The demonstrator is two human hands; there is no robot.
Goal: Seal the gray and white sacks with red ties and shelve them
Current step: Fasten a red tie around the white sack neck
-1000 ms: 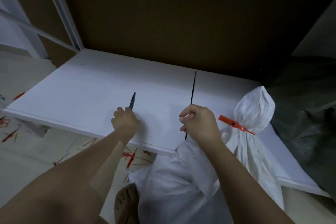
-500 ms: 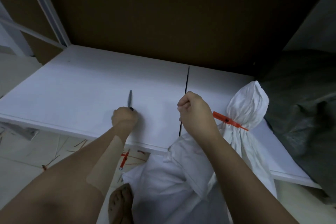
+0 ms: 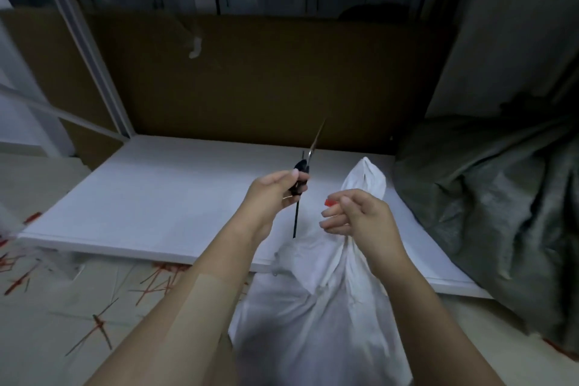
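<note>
Fabric of the white sack [image 3: 316,323] is thin, soft and creased. The sack stands at lower centre of the frame, with its gathered top lying over the front edge of the shelf [image 3: 175,197]. It is judged light to moderate in weight and limp, so the body is likely to sag if lifted by loose cloth. Recommended hold: the bunched neck just below the red tie [image 3: 330,202]. The right hand [image 3: 360,219] pinches that tie. The left hand [image 3: 269,194] is clamped on black-handled scissors [image 3: 302,166], blade up. The gray sack [image 3: 488,197] slumps at the right of the frame.

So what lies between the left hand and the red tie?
In the head view, only bare white shelf crossed by a dark seam.
</note>
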